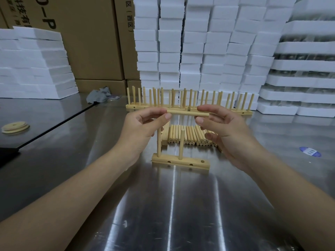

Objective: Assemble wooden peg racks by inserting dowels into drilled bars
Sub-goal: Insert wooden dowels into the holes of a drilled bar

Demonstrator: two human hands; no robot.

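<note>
We pinch one dowel point(186, 113) horizontally, left hand point(143, 127) and right hand point(226, 127) at its ends, above the drilled bar point(181, 162); loose dowels point(192, 135) lie behind the bar.

All wood is one pale tan, unfinished: dowel point(188, 113), drilled bar point(180, 161) with dark holes, loose dowels point(190, 134), finished racks point(190, 100), discs point(15, 126). Table point(181, 205) is silver-grey steel with bright streaky reflections, plus a black sheet point(36, 115) and a round blue-and-white sticker point(310, 151). Foam blocks point(190, 42) white, cartons point(90, 42) brown with black print, rag point(98, 96) grey.
</note>
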